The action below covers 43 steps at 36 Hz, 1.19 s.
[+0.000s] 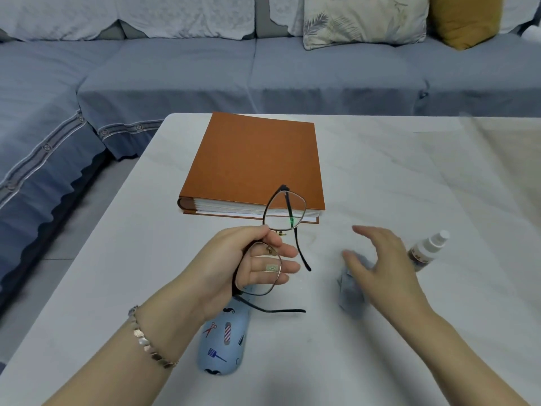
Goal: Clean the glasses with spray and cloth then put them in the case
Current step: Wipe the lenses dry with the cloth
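Glasses [278,244], thin dark metal wire frame with squarish rounded lenses, held up above the white marble-look table [380,177], arms unfolded. Pinched near the bridge by the left hand [248,268], fingers showing through the lower lens. Right hand [377,265] spread wide, holding nothing, hovering over a crumpled grey-blue cloth [349,291] lying on the table. Small white plastic spray bottle [426,250] just beyond that hand, tilted. Rounded light-blue glasses case [224,341] with barber-themed print under the left wrist, closed, contents hidden. Thick orange hardcover book [254,165] lying flat further back.
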{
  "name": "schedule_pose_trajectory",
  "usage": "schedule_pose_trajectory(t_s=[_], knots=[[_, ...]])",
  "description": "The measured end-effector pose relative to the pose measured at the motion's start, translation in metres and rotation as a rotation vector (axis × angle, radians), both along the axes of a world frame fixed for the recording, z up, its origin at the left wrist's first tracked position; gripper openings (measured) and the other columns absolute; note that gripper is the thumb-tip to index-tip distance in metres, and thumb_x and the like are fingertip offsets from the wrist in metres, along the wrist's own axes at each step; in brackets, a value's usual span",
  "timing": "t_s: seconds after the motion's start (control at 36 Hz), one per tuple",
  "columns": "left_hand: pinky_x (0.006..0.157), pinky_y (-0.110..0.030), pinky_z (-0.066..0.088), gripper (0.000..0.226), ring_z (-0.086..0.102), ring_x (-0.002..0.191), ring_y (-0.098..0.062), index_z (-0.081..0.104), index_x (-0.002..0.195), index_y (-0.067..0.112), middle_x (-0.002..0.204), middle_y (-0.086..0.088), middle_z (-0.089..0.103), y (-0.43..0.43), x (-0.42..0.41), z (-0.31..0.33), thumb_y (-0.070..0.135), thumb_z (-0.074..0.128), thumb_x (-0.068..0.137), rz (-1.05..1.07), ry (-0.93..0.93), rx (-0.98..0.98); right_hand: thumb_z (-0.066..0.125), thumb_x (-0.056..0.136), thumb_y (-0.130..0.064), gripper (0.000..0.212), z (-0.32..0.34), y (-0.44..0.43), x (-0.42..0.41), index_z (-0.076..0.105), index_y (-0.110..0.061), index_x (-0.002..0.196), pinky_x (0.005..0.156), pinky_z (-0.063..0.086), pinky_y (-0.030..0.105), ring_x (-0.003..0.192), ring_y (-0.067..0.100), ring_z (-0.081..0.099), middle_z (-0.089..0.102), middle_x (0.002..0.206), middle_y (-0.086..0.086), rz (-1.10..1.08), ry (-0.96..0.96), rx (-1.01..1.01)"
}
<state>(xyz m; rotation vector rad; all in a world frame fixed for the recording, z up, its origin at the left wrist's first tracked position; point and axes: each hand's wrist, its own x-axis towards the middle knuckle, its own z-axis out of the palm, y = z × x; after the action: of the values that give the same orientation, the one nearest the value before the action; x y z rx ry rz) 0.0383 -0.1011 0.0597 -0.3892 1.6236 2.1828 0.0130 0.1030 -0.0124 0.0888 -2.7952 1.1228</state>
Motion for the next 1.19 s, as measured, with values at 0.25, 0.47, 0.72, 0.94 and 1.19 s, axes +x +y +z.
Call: schedule_pose_trajectory(t_s=[0.25,0.47,0.72,0.94,1.19], knots=[[0.067,-0.025,0.056,0.036,0.069,0.082,-0.02,0.066,0.062,0.012,0.082,-0.01,0.072,0.007,0.0,0.001,0.015,0.044,0.09,-0.035,0.13,-0.15,0.041,0.095,-0.017,0.029,0.035,-0.045,0.001,0.059,-0.016,0.117,0.096,0.044,0.022,0.103,0.008,0.064,0.072,0.106,0.0,0.281,-0.433,-0.701],[0.086,-0.025,0.05,0.034,0.063,0.098,-0.013,0.068,0.068,0.016,0.1,-0.005,0.072,0.017,-0.001,-0.006,0.023,0.045,0.091,0.029,0.171,-0.308,0.055,0.084,-0.005,0.021,0.038,-0.054,0.01,0.068,-0.014,0.098,0.081,0.056,0.028,0.085,0.013,0.07,0.076,0.09,0.001,0.204,-0.542,-0.943],[0.054,-0.026,0.057,0.034,0.066,0.051,-0.016,0.058,0.064,0.005,0.057,-0.007,0.068,0.017,0.001,0.008,0.015,0.042,0.092,-0.085,0.077,-0.08,0.028,0.08,0.026,0.068,0.027,-0.037,-0.009,0.039,-0.022,0.126,0.095,0.042,0.027,0.118,0.008,0.051,0.055,0.124,-0.005,0.118,-0.387,-0.955],[0.068,-0.016,0.045,0.037,0.057,0.08,-0.014,0.065,0.054,0.021,0.084,-0.011,0.067,0.02,-0.005,-0.005,0.021,0.048,0.087,-0.06,0.215,-0.489,0.04,0.074,0.019,0.05,0.03,-0.033,-0.001,0.058,-0.004,0.114,0.096,0.048,0.039,0.106,0.029,0.064,0.07,0.111,0.013,0.258,-0.608,-1.293],[0.067,-0.026,0.055,0.028,0.072,0.069,-0.014,0.069,0.073,0.009,0.081,-0.004,0.071,0.025,-0.007,-0.017,0.023,0.051,0.09,0.113,0.11,-0.285,0.049,0.087,0.001,0.026,0.033,-0.023,0.006,0.061,-0.012,0.106,0.067,0.056,0.016,0.081,0.013,0.071,0.073,0.094,0.005,0.067,-0.587,-0.99]])
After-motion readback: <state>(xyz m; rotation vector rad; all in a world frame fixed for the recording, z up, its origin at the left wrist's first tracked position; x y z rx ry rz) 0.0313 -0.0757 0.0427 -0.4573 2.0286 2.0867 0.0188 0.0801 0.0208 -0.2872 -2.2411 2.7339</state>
